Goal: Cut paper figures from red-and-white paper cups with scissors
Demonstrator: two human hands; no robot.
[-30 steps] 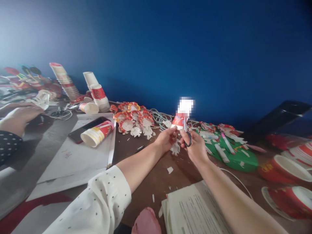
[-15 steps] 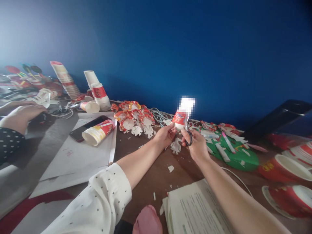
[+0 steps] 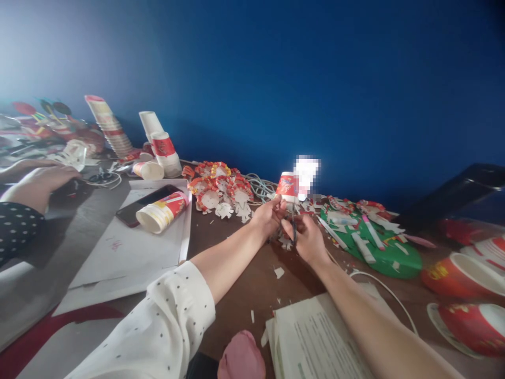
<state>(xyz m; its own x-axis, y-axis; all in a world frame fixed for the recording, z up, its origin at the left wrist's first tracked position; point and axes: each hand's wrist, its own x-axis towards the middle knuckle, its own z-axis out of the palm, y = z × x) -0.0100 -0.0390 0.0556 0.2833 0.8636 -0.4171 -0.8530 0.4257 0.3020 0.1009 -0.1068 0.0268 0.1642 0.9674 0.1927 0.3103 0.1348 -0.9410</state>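
Note:
My left hand (image 3: pixel 269 217) is closed on a red and white paper cup (image 3: pixel 286 185), which it holds up near the wall. In my right hand (image 3: pixel 310 239) is a pair of scissors (image 3: pixel 294 226) with dark handles, its blades up against the cup's lower edge. Part of the cup is hidden by a pixelated bright patch. Just under both hands, a small white paper cutout (image 3: pixel 285 242) lies on the brown table (image 3: pixel 236 273). To the left of my left hand sits a pile of cut red and white paper pieces (image 3: pixel 221 187).
Stacked cups (image 3: pixel 164 152) stand by the wall, left. A phone (image 3: pixel 132 213) and nested cups (image 3: pixel 161 211) rest on a white sheet (image 3: pixel 118 258). Markers (image 3: pixel 363 247) lie on green material (image 3: pixel 402 263). Papers (image 3: pixel 315 337) are in front. Another person's hand (image 3: pixel 47 181) is far left.
The cup has turned more upright in my left hand. My right hand with the scissors has moved slightly left and down, toward my left hand.

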